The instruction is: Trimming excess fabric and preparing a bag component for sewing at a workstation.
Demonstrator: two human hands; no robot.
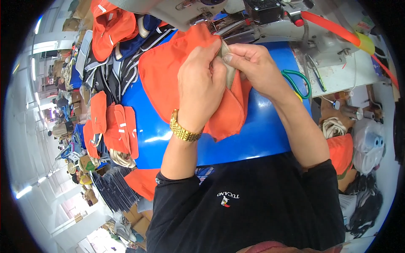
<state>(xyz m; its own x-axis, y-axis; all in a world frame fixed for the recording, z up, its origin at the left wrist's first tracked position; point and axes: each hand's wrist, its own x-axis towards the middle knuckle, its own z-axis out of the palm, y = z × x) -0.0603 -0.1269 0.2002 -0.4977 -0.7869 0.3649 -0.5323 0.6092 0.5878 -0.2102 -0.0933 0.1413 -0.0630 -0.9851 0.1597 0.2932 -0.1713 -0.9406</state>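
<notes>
An orange fabric piece (162, 71) lies across the blue work surface, its far end close under the sewing machine head (185, 12). My left hand (200, 86), with a gold watch on the wrist, is closed on the fabric, thumb and fingers pinching near its edge. Close beside it my right hand (255, 65) pinches a beige strip (230, 69) at the fabric's edge between thumb and fingers. The fabric's near part hangs in folds below both hands. Part of the strip is hidden by my fingers.
Green-handled scissors (297, 84) lie to the right on the blue surface (270, 122). Orange pieces (120, 128) are stacked at the left edge, with black pieces (112, 78) behind. A red air hose (331, 27) crosses at the upper right. Plastic-wrapped thread cones (371, 143) stand far right.
</notes>
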